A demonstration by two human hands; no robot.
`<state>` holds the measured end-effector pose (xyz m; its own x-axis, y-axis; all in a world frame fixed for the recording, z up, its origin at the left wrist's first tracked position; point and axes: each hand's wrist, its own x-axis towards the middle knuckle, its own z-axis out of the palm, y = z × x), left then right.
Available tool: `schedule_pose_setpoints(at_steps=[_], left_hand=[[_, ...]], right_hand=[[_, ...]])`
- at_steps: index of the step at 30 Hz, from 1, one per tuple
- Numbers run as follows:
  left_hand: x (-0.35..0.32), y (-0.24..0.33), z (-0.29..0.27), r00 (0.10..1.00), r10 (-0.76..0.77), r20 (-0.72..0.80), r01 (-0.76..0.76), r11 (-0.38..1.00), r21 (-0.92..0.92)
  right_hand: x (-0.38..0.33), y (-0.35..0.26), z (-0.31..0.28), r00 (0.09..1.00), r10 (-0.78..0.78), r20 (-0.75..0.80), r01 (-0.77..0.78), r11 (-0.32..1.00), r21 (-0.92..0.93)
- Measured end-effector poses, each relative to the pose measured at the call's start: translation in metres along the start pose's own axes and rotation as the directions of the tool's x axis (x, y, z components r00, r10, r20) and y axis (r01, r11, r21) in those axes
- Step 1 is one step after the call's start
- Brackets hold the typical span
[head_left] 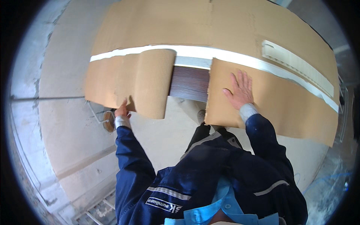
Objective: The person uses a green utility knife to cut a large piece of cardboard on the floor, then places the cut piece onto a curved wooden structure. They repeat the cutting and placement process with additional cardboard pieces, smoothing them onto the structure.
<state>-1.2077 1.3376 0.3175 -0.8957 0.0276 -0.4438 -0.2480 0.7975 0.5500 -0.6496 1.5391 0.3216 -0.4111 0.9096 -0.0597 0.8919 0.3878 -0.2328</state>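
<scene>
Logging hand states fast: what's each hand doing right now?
Left hand: closed, pinching the lower edge of the curled cardboard flap.
Right hand: open, fingers spread, pressed flat on the right cardboard sheet, holding nothing.

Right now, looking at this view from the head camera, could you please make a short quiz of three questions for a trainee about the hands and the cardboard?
1. True or false: the right hand lies flat, fingers spread, on the right cardboard sheet.
2. What does the left hand grip? A) a roll of tape B) the lower edge of the curled corrugated cardboard flap C) a hammer
3. Fill in: between the two cardboard pieces a dark ____-grain panel shows.

Key: 1 true; 2 B; 3 wood
</scene>
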Motion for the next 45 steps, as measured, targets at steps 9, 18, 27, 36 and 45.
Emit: schedule_pose_setpoints(at_steps=[9,18,27,36,45], left_hand=[[0.012,-0.009,0.024,0.997,0.029,-0.073,-0.012,0.975,0.22],[-0.04,0.008,0.009,0.964,0.258,-0.056,-0.195,0.84,0.507],[0.079,0.016,0.006,0.864,0.502,0.03,-0.427,0.702,0.57],[-0.036,0.069,-0.09,0.73,0.46,0.506,-0.312,0.882,-0.352],[-0.305,0.108,-0.089,0.23,0.817,0.528,-0.375,0.576,-0.727]], right_hand=[[0.0,-0.003,-0.003,0.999,-0.034,-0.005,0.034,0.999,-0.016],[-0.001,0.0,0.008,0.997,-0.055,-0.05,0.05,0.995,-0.086],[-0.001,-0.001,0.006,0.999,0.01,0.03,-0.011,1.0,0.017],[0.0,-0.002,0.003,0.999,0.017,0.043,-0.02,0.998,0.06],[-0.002,-0.005,-0.01,0.999,0.021,0.046,-0.026,0.994,0.108]])
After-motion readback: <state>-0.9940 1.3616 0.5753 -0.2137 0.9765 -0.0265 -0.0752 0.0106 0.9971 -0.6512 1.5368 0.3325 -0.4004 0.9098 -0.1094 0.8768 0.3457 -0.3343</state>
